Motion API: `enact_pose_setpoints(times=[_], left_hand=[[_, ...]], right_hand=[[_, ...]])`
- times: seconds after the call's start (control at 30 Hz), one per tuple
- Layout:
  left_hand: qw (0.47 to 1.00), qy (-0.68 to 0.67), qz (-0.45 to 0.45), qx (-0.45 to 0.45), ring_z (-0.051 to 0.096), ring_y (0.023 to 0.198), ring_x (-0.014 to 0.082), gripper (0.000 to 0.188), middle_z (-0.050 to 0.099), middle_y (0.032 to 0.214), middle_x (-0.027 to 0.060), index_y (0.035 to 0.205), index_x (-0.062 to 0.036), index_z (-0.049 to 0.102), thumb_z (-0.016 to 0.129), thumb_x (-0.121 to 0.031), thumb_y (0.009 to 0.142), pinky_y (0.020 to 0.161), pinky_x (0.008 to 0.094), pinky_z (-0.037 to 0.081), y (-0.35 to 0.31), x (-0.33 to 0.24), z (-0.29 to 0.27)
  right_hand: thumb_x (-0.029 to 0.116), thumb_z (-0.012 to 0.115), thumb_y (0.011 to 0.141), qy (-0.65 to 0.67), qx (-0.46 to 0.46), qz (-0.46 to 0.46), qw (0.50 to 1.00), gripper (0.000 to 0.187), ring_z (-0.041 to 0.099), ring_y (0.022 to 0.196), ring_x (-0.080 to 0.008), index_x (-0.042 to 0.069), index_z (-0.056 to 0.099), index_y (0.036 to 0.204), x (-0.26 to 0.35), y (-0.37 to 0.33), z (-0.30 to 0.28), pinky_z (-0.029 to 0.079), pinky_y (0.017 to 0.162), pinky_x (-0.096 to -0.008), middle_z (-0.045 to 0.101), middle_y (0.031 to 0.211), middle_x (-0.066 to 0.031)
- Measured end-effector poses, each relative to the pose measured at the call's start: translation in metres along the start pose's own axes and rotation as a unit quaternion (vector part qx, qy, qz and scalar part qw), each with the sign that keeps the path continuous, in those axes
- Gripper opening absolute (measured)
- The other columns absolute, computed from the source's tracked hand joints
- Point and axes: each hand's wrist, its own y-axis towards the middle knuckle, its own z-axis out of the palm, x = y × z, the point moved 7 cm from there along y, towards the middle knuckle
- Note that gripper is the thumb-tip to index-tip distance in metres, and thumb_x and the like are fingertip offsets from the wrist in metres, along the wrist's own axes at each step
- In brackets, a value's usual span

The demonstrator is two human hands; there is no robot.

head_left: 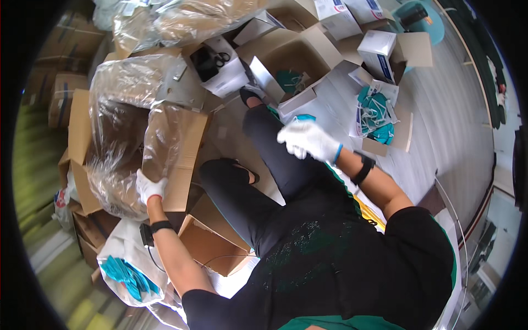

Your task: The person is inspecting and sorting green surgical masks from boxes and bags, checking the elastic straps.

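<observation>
Left hand (148, 188), in a white glove, is pressed against the clear plastic liner (124, 126) of the big cardboard box (179, 165) on the person's left, fingers curled shut on the plastic right at the box's near edge. The liner billows up out of that box, crinkled and shiny, and the box itself sits tilted open on the floor beside the bent knee in black trousers (242, 192). Right hand (307, 140), gloved white too, hangs over the outstretched leg, fingers bent downward and loosely together; whether they grip anything I cannot tell, though a scrap of teal shows just behind the knuckles. A black band wraps each wrist. Out beyond the right hand, a small open box (291, 60) stands on the pale floor (440, 126) with teal masks (291, 81) inside, and to its right a loose heap of teal masks with white straps (375, 113) lies on a flattened piece of cardboard. White cartons (379, 52) stand near the top, one upright beside the heap. A white box holding black scissors (212, 60) sits between the liner and the small open box. Down by the left elbow, a white bag (129, 264) shows more teal pieces (126, 275) spilling inside, well apart from the heap on the right
</observation>
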Motion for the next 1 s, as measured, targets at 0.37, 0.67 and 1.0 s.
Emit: enact_pose_setpoints(times=[0.37, 0.67, 1.0], left_hand=[[0.957, 0.207, -0.143, -0.142, 0.037, 0.128, 0.0373, 0.107, 0.039, 0.14, 0.0163, 0.144, -0.0034, 0.022, 0.084, -0.038, 0.064, 0.106, 0.0459, 0.034, 0.0, 0.036, 0.029], [0.953, 0.191, -0.09, -0.216, 0.042, 0.123, 0.0398, 0.115, 0.038, 0.139, 0.0196, 0.143, -0.0024, 0.019, 0.086, -0.043, 0.058, 0.102, 0.0483, 0.037, -0.014, 0.005, 0.014], [0.956, 0.173, -0.068, -0.228, 0.041, 0.125, 0.0392, 0.118, 0.038, 0.139, 0.0207, 0.141, -0.0028, 0.02, 0.088, -0.048, 0.055, 0.103, 0.0489, 0.035, -0.01, 0.009, 0.015]], right_hand=[[0.012, 0.063, 0.077, -0.587, -0.286, 0.095, 0.752, 0.046, 0.058, 0.112, -0.0349, 0.009, 0.058, 0.123, 0.041, 0.231, -0.213, 0.047, 0.097, -0.0418, 0.062, 0.119, -0.0191], [0.029, 0.059, 0.091, -0.523, -0.389, 0.244, 0.718, 0.061, 0.047, 0.128, -0.0358, 0.015, 0.032, 0.145, -0.036, 0.282, -0.225, 0.047, 0.097, -0.0468, 0.032, 0.15, -0.0182], [0.017, 0.061, 0.082, -0.385, -0.362, 0.115, 0.841, 0.036, 0.059, 0.113, -0.0372, 0.004, 0.064, 0.115, -0.019, 0.263, -0.223, 0.049, 0.094, -0.0406, 0.062, 0.117, -0.0229]])
